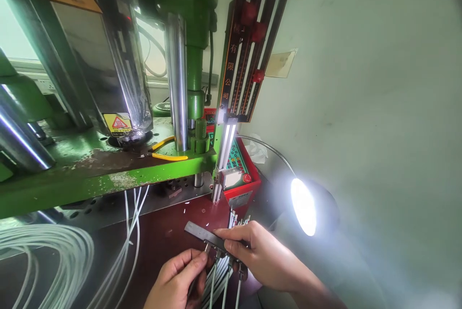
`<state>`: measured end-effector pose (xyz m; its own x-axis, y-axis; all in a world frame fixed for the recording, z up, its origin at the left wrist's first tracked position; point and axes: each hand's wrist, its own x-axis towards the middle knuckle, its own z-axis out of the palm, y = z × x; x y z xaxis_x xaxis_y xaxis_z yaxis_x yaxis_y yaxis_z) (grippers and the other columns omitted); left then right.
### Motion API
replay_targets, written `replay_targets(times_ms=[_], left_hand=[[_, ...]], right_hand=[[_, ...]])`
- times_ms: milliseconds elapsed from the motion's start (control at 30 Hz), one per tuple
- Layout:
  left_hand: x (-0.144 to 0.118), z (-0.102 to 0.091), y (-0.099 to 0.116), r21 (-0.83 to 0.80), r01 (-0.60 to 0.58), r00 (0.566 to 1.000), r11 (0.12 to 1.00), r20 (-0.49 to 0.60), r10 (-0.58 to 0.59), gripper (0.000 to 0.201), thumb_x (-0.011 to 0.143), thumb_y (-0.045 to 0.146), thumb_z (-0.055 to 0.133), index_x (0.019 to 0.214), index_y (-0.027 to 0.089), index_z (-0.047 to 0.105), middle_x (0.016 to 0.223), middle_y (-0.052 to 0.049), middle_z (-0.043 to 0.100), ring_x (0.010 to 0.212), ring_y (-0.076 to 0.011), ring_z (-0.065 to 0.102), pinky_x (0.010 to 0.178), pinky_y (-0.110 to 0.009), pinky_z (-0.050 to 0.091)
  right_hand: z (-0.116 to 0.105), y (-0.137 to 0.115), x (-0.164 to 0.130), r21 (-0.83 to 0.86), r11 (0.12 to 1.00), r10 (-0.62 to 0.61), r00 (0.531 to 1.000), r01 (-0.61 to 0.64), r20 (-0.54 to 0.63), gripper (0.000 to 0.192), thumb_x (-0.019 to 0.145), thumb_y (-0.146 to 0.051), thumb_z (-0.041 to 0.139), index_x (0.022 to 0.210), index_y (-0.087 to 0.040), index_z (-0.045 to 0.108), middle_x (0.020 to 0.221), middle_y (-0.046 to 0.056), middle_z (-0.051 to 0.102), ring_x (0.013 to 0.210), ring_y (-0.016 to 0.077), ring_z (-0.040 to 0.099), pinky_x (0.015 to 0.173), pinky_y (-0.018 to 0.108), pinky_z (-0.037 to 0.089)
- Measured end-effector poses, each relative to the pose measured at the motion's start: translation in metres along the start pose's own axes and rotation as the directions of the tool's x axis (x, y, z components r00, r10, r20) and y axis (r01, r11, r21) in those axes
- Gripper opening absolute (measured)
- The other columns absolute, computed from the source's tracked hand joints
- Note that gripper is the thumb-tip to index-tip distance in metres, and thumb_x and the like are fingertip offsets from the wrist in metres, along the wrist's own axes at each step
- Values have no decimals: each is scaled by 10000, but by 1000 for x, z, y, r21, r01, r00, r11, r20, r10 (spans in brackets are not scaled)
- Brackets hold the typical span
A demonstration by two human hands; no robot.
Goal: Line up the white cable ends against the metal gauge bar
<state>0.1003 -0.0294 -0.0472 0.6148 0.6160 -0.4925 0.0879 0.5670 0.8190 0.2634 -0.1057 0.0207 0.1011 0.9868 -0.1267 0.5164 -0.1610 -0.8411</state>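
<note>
The bar (199,232) tilts between the two hands, over the dark red tabletop (159,222). The right hand (265,256) clasps it, thumb against fingers; the left hand (182,273) pinches a small metal tip (207,247) at its lower edge. White cables (225,287) hang just below the grip. Well left of it I see a cable coil (77,261); up and left, yellow-handled pliers (169,158) on the green press (144,174); up and right, a lit lamp (303,207).

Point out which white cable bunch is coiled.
The far-left bunch, wound in wide loops; the middle bunch and right bunch run downward without visible loops.
</note>
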Motion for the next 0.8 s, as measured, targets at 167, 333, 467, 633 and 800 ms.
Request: replay_targets(times_ms=[167,333,467,633,800], left_hand=[[-5,5,5,44,14,1000,999,-28,-13,414,683,499,668,541,169,463,443,79,350,368,-20,214,381,-172,88],[-9,10,11,-68,-32,999,997,7,32,387,626,508,738,638,156,577,477,77,404,390,-10,232,389,-150,117],[-6,7,9,-55,20,999,998,31,-19,395,633,527,722,614,167,560,449,76,402,338,-12,235,353,-158,98],[0,3,0,57,-17,1000,998,-15,17,415,724,522,627,548,178,476,421,87,339,342,-26,247,355,-153,122],[13,-2,-15,121,-51,997,991,-54,57,435,742,533,583,518,188,443,357,98,275,325,-40,235,351,-165,143]], right_hand=[[3,0,-1,-9,1000,-29,999,29,-18,347,921,-210,491,1247,-281,583,1177,11,670,1067,180,621,909,270,465],[-5,0,1,30,999,18,998,-19,55,352,920,-217,495,1262,-216,577,943,35,741,834,202,673,709,272,503],[-8,0,0,26,1000,7,1000,-7,18,347,918,-219,496,1251,-231,590,1011,28,729,900,206,656,776,282,492],[2,5,-1,21,999,-39,999,39,-5,354,913,-195,494,1250,-243,592,1012,26,725,918,184,652,785,263,481],[15,25,6,14,998,-66,997,66,-42,359,908,-207,500,1252,-256,592,1074,29,700,908,172,626,802,266,467]])
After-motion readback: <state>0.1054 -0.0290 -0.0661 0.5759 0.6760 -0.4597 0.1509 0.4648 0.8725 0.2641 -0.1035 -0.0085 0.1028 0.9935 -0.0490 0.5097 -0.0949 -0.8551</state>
